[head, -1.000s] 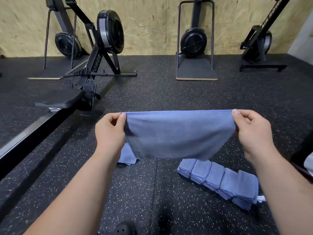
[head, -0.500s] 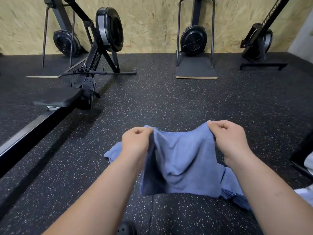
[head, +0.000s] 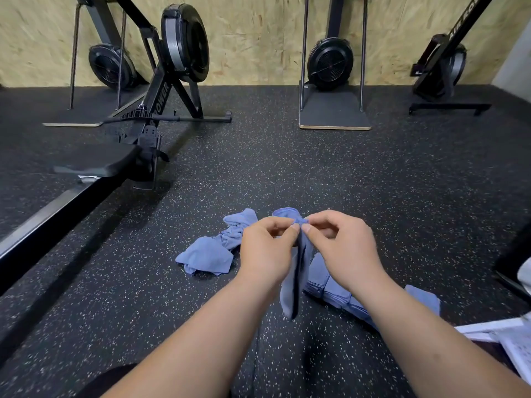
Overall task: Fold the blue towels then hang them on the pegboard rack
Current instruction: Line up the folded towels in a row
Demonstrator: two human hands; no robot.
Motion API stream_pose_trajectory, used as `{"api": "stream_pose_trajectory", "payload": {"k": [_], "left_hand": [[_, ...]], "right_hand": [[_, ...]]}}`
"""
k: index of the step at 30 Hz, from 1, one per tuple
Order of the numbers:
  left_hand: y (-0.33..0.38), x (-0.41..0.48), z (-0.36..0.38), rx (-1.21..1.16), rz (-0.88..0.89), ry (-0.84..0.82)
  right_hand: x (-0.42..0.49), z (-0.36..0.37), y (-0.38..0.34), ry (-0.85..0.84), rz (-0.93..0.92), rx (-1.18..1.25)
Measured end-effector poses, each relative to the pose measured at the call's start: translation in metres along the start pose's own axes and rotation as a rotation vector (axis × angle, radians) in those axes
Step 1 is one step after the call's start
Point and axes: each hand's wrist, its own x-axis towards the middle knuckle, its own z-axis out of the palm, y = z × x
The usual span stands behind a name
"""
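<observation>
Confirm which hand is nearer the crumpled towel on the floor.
Left. The left hand is just beside the crumpled towel; the right hand sits farther off, beyond the held towel both hands pinch.

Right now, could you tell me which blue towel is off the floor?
The blue cloth towel pinched between left hand and right hand; others lie on the floor.

The left hand (head: 267,251) and right hand (head: 342,248), wide apart a second ago, now meet, fingertips pinching together the top corners of the thin blue cloth towel (head: 290,294). It is no longer stretched flat. It hangs doubled in a narrow strip, probably folded in half. The loose heap of crumpled blue towels (head: 207,257) on the left is now uncovered.
</observation>
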Motion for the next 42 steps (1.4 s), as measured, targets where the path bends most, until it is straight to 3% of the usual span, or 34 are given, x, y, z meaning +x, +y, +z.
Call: {"api": "stream_pose_trajectory", "payload": {"k": [15,20,22,26,34,39,42], "left_hand": [[0.006,-0.008,0.001,-0.067,-0.032,-0.034],[0.017,-0.008,-0.007,-0.038,-0.035,-0.186],[0.015,-0.003,-0.012,0.088,0.024,-0.171],[-0.001,0.010,-0.026,0.618,0.180,-0.114],[-0.012,0.014,-0.036,1.030,0.202,-0.200],[0.002,0.017,-0.044,1.028,0.409,-0.071],[0.011,0.018,-0.045,0.941,0.634,0.022]], "right_hand": [[-0.012,0.007,0.001,0.103,-0.182,-0.158],[-0.006,-0.004,0.004,0.088,-0.163,-0.171],[-0.001,-0.010,0.007,0.087,-0.159,-0.191],[0.010,-0.025,0.008,0.100,-0.142,-0.170],[0.016,-0.047,0.007,0.073,-0.158,-0.094],[0.021,-0.059,0.021,0.159,-0.054,-0.267],[0.022,-0.057,0.035,0.047,0.041,-0.384]]}}
